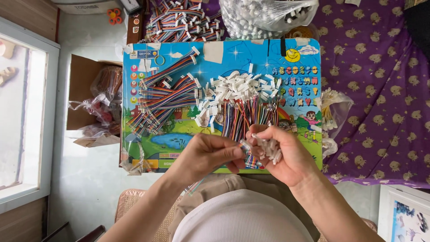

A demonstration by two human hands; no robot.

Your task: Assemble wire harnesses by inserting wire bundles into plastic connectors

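Observation:
My left hand (207,153) pinches the end of a short multicoloured ribbon cable (193,186) that trails down toward my lap. My right hand (286,154) is cupped around a handful of small white plastic connectors (268,147), its fingertips meeting my left at the cable end. Both hands hover over the near edge of a colourful children's lap table (179,134). On the table lie a heap of white connectors (235,87), a bundle of loose coloured wires (244,114), and a pile of cables with connectors fitted (168,96).
A clear bag of white connectors (264,15) and more finished cables (183,20) lie beyond the table. A cardboard box with plastic bags (96,101) stands at left. Purple patterned cloth (380,89) covers the right side, with a small bag (331,110) on it.

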